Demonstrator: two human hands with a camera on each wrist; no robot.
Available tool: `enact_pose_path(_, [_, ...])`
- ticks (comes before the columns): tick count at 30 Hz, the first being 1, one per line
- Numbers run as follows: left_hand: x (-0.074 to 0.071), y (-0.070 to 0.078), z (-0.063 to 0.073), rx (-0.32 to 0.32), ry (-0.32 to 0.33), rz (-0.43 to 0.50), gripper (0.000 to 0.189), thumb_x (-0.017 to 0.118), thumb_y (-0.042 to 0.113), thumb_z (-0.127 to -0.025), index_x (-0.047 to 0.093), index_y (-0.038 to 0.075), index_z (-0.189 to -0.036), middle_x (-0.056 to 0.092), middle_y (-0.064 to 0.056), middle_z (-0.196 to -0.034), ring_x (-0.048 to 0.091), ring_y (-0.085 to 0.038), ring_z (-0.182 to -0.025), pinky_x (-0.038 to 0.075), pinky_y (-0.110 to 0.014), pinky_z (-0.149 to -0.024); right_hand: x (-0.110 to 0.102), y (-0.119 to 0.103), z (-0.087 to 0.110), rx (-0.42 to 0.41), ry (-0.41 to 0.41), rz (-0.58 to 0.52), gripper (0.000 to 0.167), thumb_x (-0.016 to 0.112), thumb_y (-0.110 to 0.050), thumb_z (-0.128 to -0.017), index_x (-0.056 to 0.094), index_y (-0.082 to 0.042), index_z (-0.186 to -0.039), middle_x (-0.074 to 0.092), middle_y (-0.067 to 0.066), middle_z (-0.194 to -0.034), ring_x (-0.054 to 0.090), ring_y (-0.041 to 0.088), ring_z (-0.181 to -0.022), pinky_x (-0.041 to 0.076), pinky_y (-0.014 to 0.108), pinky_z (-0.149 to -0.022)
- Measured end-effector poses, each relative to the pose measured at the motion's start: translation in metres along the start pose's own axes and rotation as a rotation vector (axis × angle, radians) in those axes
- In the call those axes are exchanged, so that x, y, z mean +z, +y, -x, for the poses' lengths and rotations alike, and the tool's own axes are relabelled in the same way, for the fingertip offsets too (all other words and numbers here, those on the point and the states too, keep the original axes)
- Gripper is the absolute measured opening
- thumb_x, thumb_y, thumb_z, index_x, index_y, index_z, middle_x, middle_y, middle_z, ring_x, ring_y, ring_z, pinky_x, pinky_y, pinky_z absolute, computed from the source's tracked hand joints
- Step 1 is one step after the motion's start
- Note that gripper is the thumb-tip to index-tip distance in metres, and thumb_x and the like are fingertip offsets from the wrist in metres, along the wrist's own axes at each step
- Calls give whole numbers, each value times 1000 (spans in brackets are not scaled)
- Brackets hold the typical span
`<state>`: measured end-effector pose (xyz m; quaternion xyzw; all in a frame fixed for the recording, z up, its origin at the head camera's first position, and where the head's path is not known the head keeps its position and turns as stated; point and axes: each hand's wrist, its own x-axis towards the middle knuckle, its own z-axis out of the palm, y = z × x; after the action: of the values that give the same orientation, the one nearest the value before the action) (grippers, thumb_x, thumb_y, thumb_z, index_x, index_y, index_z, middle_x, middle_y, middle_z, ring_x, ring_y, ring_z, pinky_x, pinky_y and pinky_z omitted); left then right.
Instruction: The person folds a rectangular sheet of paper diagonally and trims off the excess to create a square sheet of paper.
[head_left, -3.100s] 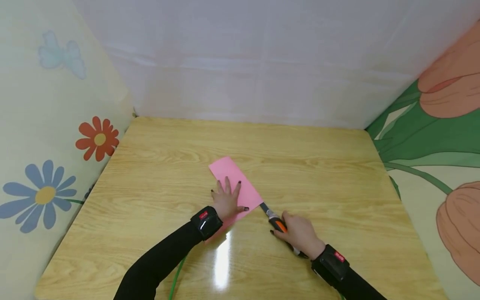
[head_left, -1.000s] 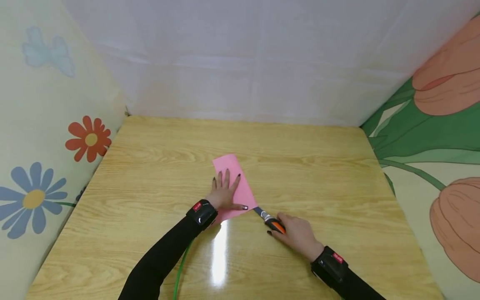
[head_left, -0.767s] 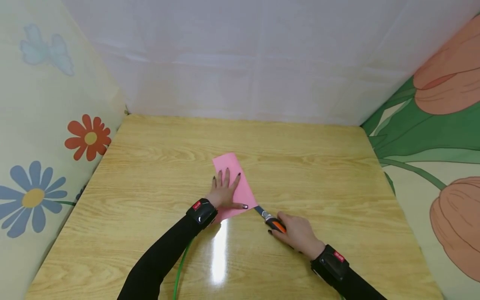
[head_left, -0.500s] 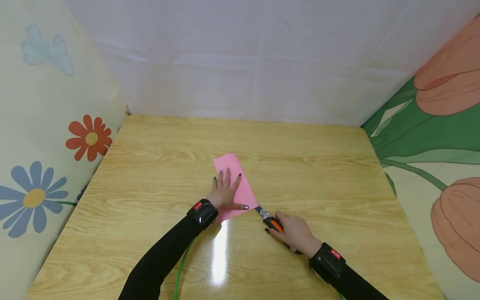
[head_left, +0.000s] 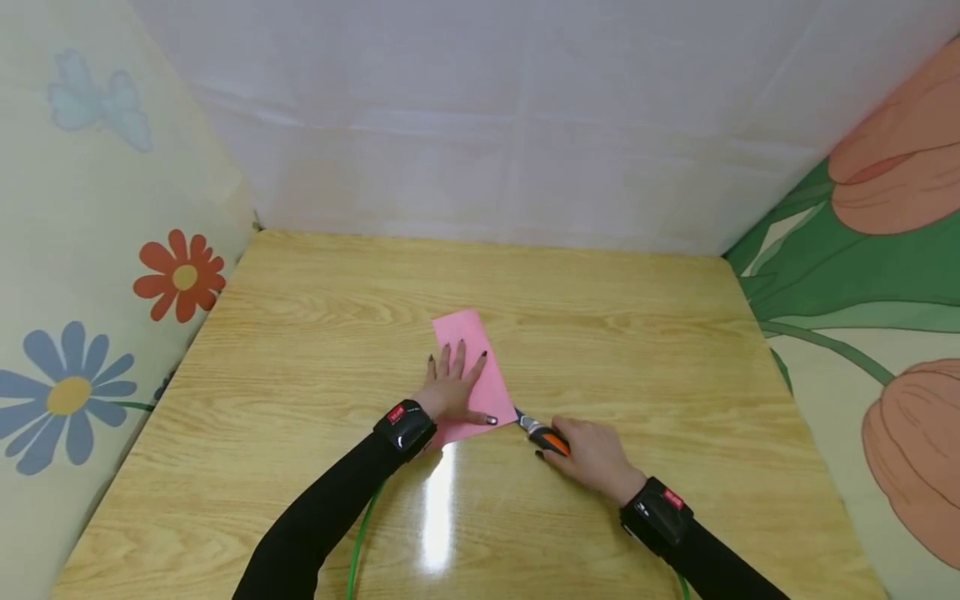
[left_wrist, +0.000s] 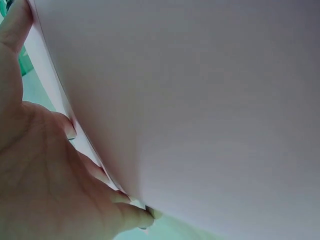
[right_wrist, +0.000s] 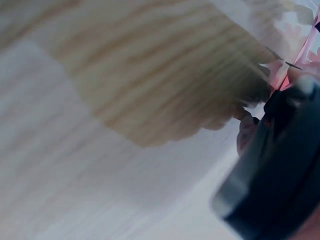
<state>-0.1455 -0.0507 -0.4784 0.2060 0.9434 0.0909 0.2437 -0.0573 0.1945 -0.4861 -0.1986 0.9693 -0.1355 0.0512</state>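
Note:
A pink sheet of paper (head_left: 491,390) lies aslant in the middle of the table. My left hand (head_left: 448,393) presses flat on it, fingers spread and thumb pointing right. From the right, my right hand (head_left: 596,457) grips a black-and-orange utility knife (head_left: 553,442). Its blade meets the paper's lower right corner, where the tip is hidden. In the left wrist view the pale paper (left_wrist: 200,110) fills most of the picture, its edge running along my fingers. The knife's dark handle (right_wrist: 280,160) looms large and blurred in the right wrist view.
The wood-grain table (head_left: 637,333) reaches back to a white cloth (head_left: 517,125). Flower-patterned panels stand at left (head_left: 90,208) and right (head_left: 862,275). A green cable (head_left: 362,533) hangs by my left forearm, and a bright glare lies below the paper.
Since the oldest frame the paper has turned a little clockwise under my left hand. Over the last second the knife shifts slightly at the corner, and less of its blade shows now.

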Motion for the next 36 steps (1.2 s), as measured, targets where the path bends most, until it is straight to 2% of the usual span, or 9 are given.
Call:
enact_pose_path(5, [1, -2, 0, 22, -4, -5, 109, 65, 63, -75, 5, 17, -152, -16, -24, -151, -13, -46, -137, -3, -64, -107, -1, 2, 0, 5, -18, 13, 27, 75, -35, -77, 55, -18, -83, 44, -11, -64, 37, 5, -52, 26, 20, -46])
enact_pose_path(11, [3, -5, 0, 66, -1, -45, 110, 64, 66, -73, 3, 18, -152, -16, -20, -152, -13, -43, -138, -5, -66, -105, 0, -1, -5, -29, -5, 15, 27, 73, -38, -79, 56, -18, -86, 45, -11, -65, 38, 4, -53, 27, 19, -46])
enact_pose_path(16, [0, -5, 1, 107, -3, -73, 116, 67, 65, -71, 2, 13, -152, -12, -19, -154, -10, -39, -140, -2, -66, -105, -2, -3, -3, -41, -35, 11, 29, 74, -37, -77, 53, -18, -83, 45, -11, -63, 37, 4, -51, 27, 19, -45])
enact_pose_path(21, [-5, -4, 1, 129, -7, -171, 117, 69, 66, -68, 8, 11, -152, -6, -21, -155, -3, -39, -141, 3, -62, -109, -3, -9, -4, -81, -57, -8, 30, 74, -37, -78, 52, -17, -83, 44, -11, -61, 37, 4, -49, 28, 19, -44])
enact_pose_path(24, [-8, -1, -1, 139, 2, -222, 119, 72, 65, -65, 11, 12, -152, 0, -21, -155, 3, -38, -141, 5, -57, -111, -2, -12, -5, -77, -57, -16, 30, 73, -37, -79, 52, -16, -82, 43, -11, -61, 37, 4, -48, 28, 19, -44])
enact_pose_path(27, [-10, 0, -2, 140, -3, -190, 120, 76, 61, -63, 12, 11, -152, 0, -21, -155, 3, -38, -141, 3, -57, -112, -1, -14, -4, -70, -47, -23, 30, 74, -36, -78, 52, -16, -81, 42, -10, -60, 37, 4, -48, 28, 19, -44])
enact_pose_path(31, [-10, -3, -3, 147, -29, -120, 121, 77, 58, -64, 9, 11, -152, -6, -21, -154, -4, -40, -141, 1, -56, -112, -1, -16, -3, -46, -55, -28, 29, 74, -35, -78, 52, -16, -82, 42, -10, -59, 37, 5, -48, 28, 20, -44])
enact_pose_path(36, [-7, -7, -4, 169, -29, -102, 122, 76, 59, -65, 6, 9, -151, -11, -25, -152, -9, -43, -139, 1, -56, -112, 3, -16, -5, -54, -18, -11, 30, 72, -36, -80, 51, -15, -83, 41, -9, -58, 36, 5, -47, 26, 19, -41])
